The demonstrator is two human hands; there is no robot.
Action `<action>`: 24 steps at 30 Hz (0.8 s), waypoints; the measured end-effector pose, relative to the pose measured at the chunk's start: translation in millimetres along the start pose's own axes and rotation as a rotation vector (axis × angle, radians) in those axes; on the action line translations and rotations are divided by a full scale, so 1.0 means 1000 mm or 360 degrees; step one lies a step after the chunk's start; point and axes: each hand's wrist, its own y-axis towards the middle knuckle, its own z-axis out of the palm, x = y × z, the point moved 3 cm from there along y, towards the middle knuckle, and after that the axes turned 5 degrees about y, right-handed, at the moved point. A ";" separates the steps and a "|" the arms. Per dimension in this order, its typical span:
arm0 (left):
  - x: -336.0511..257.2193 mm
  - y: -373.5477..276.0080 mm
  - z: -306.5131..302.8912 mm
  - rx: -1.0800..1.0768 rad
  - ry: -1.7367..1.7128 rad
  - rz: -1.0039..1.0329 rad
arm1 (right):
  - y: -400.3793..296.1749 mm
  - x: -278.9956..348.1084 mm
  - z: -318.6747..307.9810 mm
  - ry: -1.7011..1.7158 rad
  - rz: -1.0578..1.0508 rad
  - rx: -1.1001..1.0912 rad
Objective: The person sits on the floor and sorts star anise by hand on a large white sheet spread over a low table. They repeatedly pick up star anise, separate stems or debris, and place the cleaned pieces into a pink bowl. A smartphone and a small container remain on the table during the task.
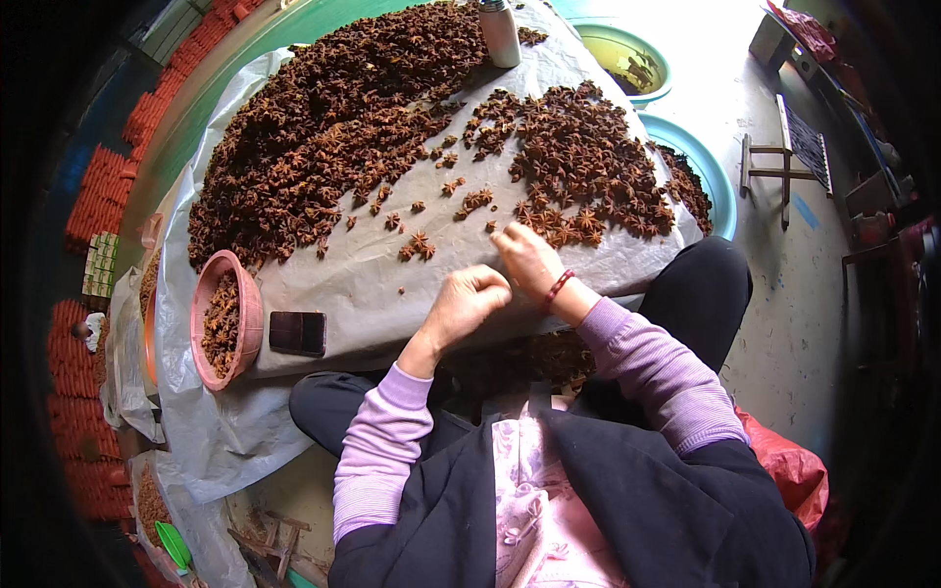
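Both hands are over the near part of a table covered with a plastic sheet (316, 290). My left hand (470, 300) has its fingers curled, and whatever may be in them is hidden. My right hand (528, 256), a red bracelet (559, 287) at its wrist, bends its fingers beside the near edge of a star anise pile (588, 162). Its fingertips are too small and covered to show a grip. A larger star anise heap (331, 117) spreads over the far left. Between the two heaps lie loose star anise pods (419, 246).
At the left edge a pink plastic basket (228, 320) holds small star anise, beside a smartphone (298, 333). A metal flask (500, 35) stands at the back. Beyond the right edge are a blue basin (724, 191), a green basin (658, 70) and a chair (786, 158). Orange-red sacks (99, 198) are stacked far left.
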 end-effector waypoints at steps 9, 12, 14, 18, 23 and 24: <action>0.098 0.035 -0.118 -0.1475 0.1276 -0.0159 | 0.007 0.024 0.005 0.0283 -0.0429 -0.0302; 0.059 0.095 -0.085 -0.1339 0.1177 -0.0088 | -0.001 0.029 0.009 0.0134 -0.0408 -0.0098; 0.040 0.131 -0.046 -0.1057 0.0977 0.0277 | 0.002 0.030 0.007 0.0078 -0.0362 -0.0152; -0.014 0.162 -0.002 -0.0689 0.0292 0.0641 | 0.004 -0.003 -0.011 -0.0038 -0.0014 -0.0220; 0.016 0.179 -0.126 -0.1247 0.1335 0.0486 | 0.000 -0.012 -0.003 -0.0326 0.0265 -0.0029; 0.021 0.185 -0.153 -0.1131 0.1521 0.0201 | 0.002 -0.011 -0.003 -0.0299 0.0285 -0.0007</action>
